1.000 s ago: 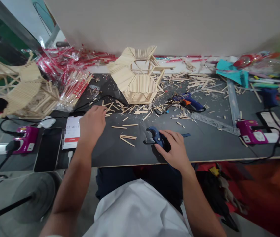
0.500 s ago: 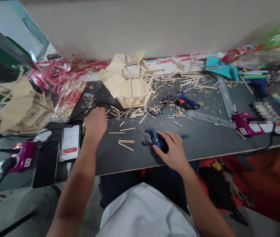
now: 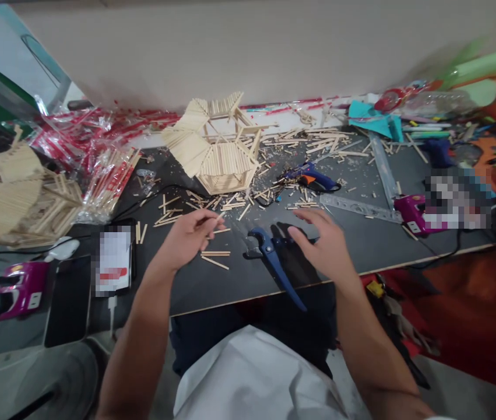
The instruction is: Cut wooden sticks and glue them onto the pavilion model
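Note:
My left hand pinches a short wooden stick between thumb and fingertips, over the dark tabletop. Several cut sticks lie just to its right and below. The blue cutter rests on the table between my hands, its jaws apart and one handle reaching past the front edge. My right hand hovers beside the cutter with fingers apart and nothing in them. Behind my hands stands a wooden stick model with fan-like roof panels.
A second stick model stands at the left, near a lit phone, a dark phone and a purple power adapter. A blue glue gun, scattered stick pieces and a clear ruler lie behind and right.
My left hand has moved right and toward the cutter, now with a stick. My right hand has let go of the cutter, which has turned and lies with its handle toward my lap.

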The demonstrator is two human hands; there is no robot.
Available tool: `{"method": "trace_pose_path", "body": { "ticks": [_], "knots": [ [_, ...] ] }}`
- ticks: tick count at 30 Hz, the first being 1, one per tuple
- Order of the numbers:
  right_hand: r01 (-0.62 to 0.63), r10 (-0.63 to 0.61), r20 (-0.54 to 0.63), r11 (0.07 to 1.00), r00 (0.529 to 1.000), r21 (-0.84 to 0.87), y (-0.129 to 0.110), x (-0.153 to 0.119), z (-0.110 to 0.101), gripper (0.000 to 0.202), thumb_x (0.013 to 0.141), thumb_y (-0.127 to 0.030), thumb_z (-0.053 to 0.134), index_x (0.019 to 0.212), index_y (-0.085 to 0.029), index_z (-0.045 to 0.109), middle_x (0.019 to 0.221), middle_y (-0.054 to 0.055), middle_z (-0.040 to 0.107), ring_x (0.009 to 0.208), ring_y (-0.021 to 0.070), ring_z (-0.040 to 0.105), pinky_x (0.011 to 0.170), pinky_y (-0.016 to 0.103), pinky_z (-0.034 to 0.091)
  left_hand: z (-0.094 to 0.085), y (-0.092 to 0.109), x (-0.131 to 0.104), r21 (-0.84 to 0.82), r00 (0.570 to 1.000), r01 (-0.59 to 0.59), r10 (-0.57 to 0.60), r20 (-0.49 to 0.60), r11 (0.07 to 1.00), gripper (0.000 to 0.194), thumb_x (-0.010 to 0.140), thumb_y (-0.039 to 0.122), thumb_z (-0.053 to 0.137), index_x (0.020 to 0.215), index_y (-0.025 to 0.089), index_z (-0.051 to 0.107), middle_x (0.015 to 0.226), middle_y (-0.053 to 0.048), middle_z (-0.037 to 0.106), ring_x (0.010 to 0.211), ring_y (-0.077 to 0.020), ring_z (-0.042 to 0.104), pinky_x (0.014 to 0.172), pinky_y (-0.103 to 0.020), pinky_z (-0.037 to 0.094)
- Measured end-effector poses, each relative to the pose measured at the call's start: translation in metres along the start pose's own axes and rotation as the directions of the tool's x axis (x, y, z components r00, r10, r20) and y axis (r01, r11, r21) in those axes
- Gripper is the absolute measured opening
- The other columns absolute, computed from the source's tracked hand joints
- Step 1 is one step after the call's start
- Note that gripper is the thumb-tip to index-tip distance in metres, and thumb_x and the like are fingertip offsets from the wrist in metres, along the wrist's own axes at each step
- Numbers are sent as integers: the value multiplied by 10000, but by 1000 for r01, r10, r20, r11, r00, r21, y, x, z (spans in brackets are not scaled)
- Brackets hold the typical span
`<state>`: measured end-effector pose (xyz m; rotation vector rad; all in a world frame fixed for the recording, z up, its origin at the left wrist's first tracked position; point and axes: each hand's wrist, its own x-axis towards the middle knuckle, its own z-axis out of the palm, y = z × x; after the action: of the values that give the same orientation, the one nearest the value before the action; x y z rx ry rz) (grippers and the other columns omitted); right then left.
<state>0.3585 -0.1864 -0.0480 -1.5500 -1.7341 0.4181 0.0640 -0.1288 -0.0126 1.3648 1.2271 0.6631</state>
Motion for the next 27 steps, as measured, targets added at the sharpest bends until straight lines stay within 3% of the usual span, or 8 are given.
{"method": "trace_pose_path", "body": {
  "ticks": [3,6,9,12,14,21,27],
  "knots": [
    [-1,4,-21,992,1000,130,-8,27,-13,271,932,-338,644,1166,-209,689,1085,84,731,938,225,703,896,417,567,30,16,18,-320,992,-34,69,101,947,282,876,401,693,968,138,654,829,-54,700,565,-82,548,430,-171,417],
    [53,-64,37,965,997,259,-28,65,-20,273,927,-334,652,1175,-228,694,1038,57,747,904,211,710,839,385,585,53,29,39,-540,979,18,94,180,841,286,844,358,762,967,125,652,823,-51,708,553,-65,575,409,-147,407],
    [131,-168,166,968,972,213,-47,112,-23,256,893,-306,674,1122,-203,719,1028,58,753,891,207,704,827,374,579,66,38,54,-685,968,92,96,231,723,181,862,249,756,913,121,639,833,-46,717,577,-58,617,426,-123,425],
    [178,-221,272,968,937,175,-55,152,-23,178,878,-283,676,1010,-186,745,939,54,755,827,194,686,800,358,562,72,44,61,-798,978,154,27,208,583,63,929,161,664,886,116,654,789,-20,698,567,-32,614,427,-85,424],
    [205,-234,304,971,923,126,-55,168,-21,147,850,-286,713,953,-189,751,848,40,740,780,186,667,780,349,550,74,47,63,-838,982,175,-25,189,517,126,964,127,599,864,104,671,769,-14,686,554,-15,605,423,-61,421],
    [109,-186,358,969,915,224,-48,185,-1,125,851,-310,744,886,-190,738,740,26,695,711,178,645,671,324,530,79,56,71,-878,987,158,-49,153,452,222,1004,113,523,851,98,684,746,-3,681,536,4,602,425,-32,428],
    [51,-182,397,947,900,318,-38,189,11,149,808,-358,806,828,-246,709,759,12,714,680,179,652,596,312,529,78,47,76,-882,991,114,14,135,457,205,1006,134,519,866,112,667,735,1,661,537,-4,594,400,-43,410]
  ]
}}
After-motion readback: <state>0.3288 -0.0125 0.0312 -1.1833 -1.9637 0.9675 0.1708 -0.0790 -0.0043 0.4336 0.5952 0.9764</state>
